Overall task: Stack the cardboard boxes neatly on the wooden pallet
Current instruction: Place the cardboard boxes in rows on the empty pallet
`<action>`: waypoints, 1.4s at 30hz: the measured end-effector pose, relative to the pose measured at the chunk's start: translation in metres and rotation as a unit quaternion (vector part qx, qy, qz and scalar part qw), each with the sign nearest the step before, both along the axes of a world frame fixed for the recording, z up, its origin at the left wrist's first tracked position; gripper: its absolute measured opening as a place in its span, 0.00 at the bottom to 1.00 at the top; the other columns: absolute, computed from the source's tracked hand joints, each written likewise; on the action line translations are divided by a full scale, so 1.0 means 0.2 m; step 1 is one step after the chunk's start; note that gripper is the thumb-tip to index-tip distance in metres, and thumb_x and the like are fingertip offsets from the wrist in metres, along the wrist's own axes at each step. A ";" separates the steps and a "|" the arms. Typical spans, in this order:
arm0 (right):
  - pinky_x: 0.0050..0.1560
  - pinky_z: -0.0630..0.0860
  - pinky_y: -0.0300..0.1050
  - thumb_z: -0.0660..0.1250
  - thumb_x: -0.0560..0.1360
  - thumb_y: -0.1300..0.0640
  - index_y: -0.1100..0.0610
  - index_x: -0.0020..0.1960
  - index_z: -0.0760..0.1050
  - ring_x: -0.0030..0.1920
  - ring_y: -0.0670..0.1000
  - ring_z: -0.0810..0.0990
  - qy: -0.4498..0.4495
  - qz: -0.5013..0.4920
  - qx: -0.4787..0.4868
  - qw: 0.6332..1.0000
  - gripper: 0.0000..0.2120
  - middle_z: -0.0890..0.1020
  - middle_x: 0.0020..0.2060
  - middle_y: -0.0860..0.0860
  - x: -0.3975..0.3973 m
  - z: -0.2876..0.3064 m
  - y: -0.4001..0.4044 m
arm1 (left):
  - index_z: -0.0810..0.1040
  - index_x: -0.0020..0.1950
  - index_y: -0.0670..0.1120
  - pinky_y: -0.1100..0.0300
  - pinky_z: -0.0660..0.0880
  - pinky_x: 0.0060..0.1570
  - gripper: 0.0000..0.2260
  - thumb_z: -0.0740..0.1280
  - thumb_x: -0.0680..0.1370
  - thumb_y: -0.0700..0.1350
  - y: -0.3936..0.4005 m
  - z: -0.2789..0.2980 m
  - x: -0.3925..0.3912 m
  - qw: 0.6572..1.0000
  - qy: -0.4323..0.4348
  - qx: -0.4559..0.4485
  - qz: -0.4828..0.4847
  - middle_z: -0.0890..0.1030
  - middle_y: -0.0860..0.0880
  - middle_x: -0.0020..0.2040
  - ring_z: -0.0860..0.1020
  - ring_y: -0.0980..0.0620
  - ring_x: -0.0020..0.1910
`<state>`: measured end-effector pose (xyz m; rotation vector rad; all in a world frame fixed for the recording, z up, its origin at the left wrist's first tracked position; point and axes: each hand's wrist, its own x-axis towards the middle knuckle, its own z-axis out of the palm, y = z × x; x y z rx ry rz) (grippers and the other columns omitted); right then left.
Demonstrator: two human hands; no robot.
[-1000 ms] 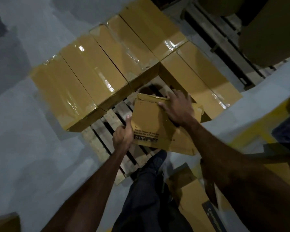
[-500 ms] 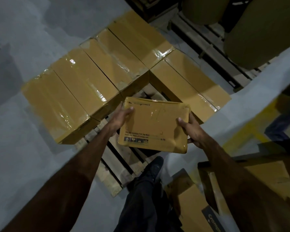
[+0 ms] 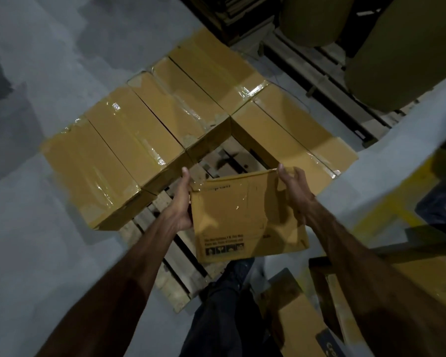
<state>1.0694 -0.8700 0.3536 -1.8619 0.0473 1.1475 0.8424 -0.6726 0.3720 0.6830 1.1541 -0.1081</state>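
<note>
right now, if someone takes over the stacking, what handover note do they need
Left hand grips the left side of the held box; right hand grips its right side.
The box is in the air over the bare slats of the wooden pallet.
Done: six taped boxes sit in an L along the pallet's far edges.
Left: set this box into the open near corner, then add the rest.

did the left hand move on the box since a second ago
Yes. The left hand left the near edge of the held box and now grips its left side, opposite the right hand.
</note>
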 end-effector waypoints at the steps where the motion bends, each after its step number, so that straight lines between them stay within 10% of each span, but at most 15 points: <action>1: 0.67 0.72 0.71 0.65 0.65 0.18 0.41 0.79 0.58 0.68 0.64 0.72 -0.018 0.015 -0.009 1.000 0.50 0.69 0.73 0.59 0.00 0.03 -0.03 | 0.87 0.62 0.44 0.37 0.76 0.64 0.45 0.51 0.76 0.80 -0.06 0.02 0.00 1.000 0.015 -0.003 0.012 0.83 0.35 0.63 0.83 0.34 0.61; 4: 0.66 0.73 0.70 0.62 0.67 0.18 0.45 0.76 0.61 0.65 0.62 0.74 -0.065 0.043 -0.032 0.996 0.47 0.72 0.67 0.56 0.00 0.11 -0.12 | 0.88 0.38 0.46 0.47 0.79 0.51 0.32 0.57 0.84 0.66 -0.26 0.10 0.00 0.999 0.036 0.013 0.025 0.88 0.40 0.49 0.86 0.41 0.45; 7: 0.69 0.70 0.70 0.62 0.73 0.23 0.49 0.79 0.60 0.68 0.64 0.72 -0.091 0.038 -0.053 0.994 0.44 0.71 0.68 0.58 0.02 0.15 -0.24 | 0.85 0.51 0.46 0.46 0.80 0.53 0.18 0.65 0.82 0.59 -0.45 0.08 -0.04 0.997 0.038 0.028 0.061 0.87 0.41 0.50 0.85 0.41 0.47; 12: 0.64 0.74 0.62 0.67 0.77 0.32 0.52 0.73 0.72 0.67 0.61 0.74 -0.077 0.030 -0.013 0.997 0.33 0.74 0.69 0.56 0.04 0.11 -0.47 | 0.82 0.61 0.50 0.35 0.82 0.55 0.36 0.81 0.60 0.70 -0.89 -0.08 -0.12 0.973 0.096 0.111 0.176 0.86 0.43 0.57 0.85 0.39 0.55; 16: 0.53 0.74 0.52 0.67 0.81 0.47 0.54 0.60 0.81 0.59 0.57 0.77 -0.083 0.029 0.018 0.996 0.14 0.80 0.58 0.54 0.05 -0.03 -0.63 | 0.77 0.63 0.43 0.36 0.80 0.57 0.18 0.76 0.76 0.47 -1.22 -0.22 -0.15 0.961 0.035 0.122 0.247 0.84 0.41 0.59 0.82 0.37 0.59; 22: 0.49 0.74 0.50 0.66 0.79 0.54 0.51 0.48 0.83 0.50 0.55 0.77 -0.076 -0.031 -0.013 0.997 0.07 0.80 0.53 0.52 0.11 -0.35 -0.76 | 0.71 0.69 0.48 0.33 0.76 0.65 0.29 0.75 0.69 0.41 -1.43 -0.60 -0.06 0.965 0.055 0.124 0.223 0.77 0.42 0.69 0.77 0.39 0.65; 27: 0.61 0.78 0.59 0.68 0.78 0.54 0.50 0.54 0.80 0.57 0.58 0.79 -0.063 -0.046 -0.018 0.997 0.07 0.81 0.56 0.53 0.15 -0.64 -0.91 | 0.63 0.79 0.53 0.39 0.75 0.65 0.38 0.69 0.70 0.35 -1.62 -0.85 0.03 0.971 0.100 0.114 0.187 0.69 0.45 0.77 0.71 0.38 0.71; 33: 0.43 0.78 0.46 0.75 0.78 0.53 0.54 0.64 0.76 0.54 0.54 0.81 -0.090 -0.088 -0.049 0.991 0.17 0.80 0.57 0.52 0.14 -0.97 -1.04 | 0.64 0.77 0.54 0.41 0.82 0.58 0.35 0.62 0.75 0.29 -1.64 -1.12 0.11 0.983 0.086 0.081 0.142 0.79 0.44 0.66 0.80 0.43 0.58; 42: 0.62 0.79 0.53 0.78 0.75 0.57 0.59 0.76 0.68 0.64 0.59 0.78 -0.123 -0.003 -0.088 0.989 0.34 0.75 0.67 0.58 0.22 -1.39 -1.03 | 0.58 0.78 0.52 0.32 0.77 0.64 0.33 0.61 0.77 0.29 -1.43 -1.51 0.24 0.980 0.156 0.123 0.017 0.75 0.42 0.69 0.78 0.39 0.65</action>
